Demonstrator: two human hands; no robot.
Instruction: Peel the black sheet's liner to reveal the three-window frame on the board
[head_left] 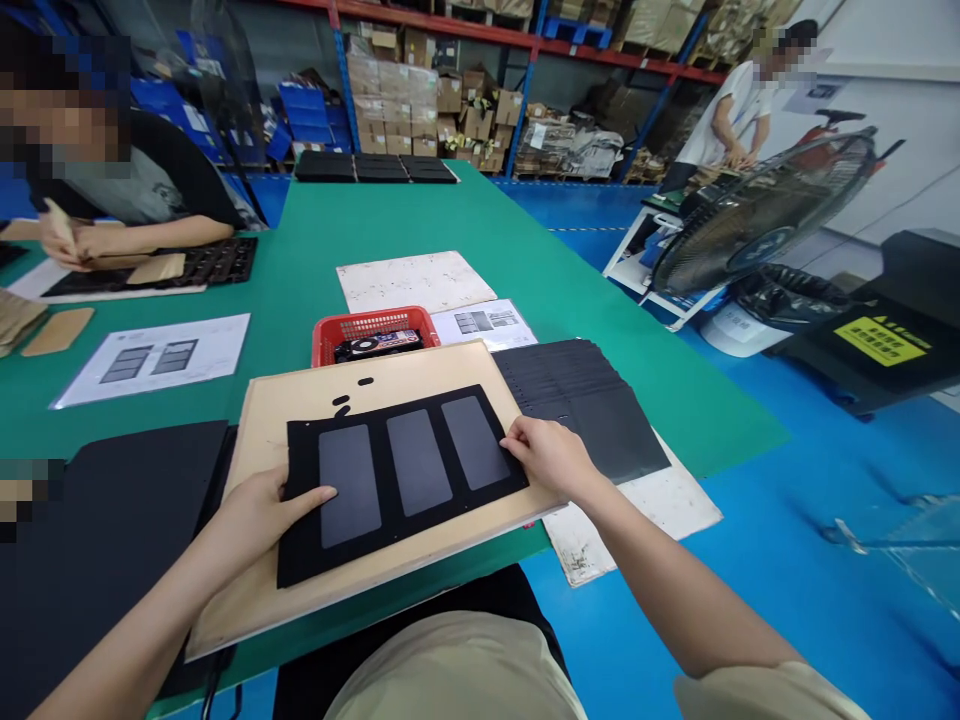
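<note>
A black rectangular sheet (pixel 420 465) with three grey panels lies tilted on a tan board (pixel 442 370). My left hand (pixel 255 515) grips its left edge, thumb on top beside the first panel and the other fingers mostly hidden. At the right edge, my right hand (pixel 551 455) pinches the sheet between thumb and fingers. Several small black oval pieces (pixel 365 381) rest on the board above the sheet. Just right of the board is a fanned stack of black sheets (pixel 600 410).
Behind the board stands a red basket (pixel 322 340) holding dark items. Printed sheets (pixel 161 358) lie on the green table (pixel 375 215). Large black sheets (pixel 142 500) are at left. A co-worker (pixel 172 170) works at far left; a large fan (pixel 765 220) stands at right.
</note>
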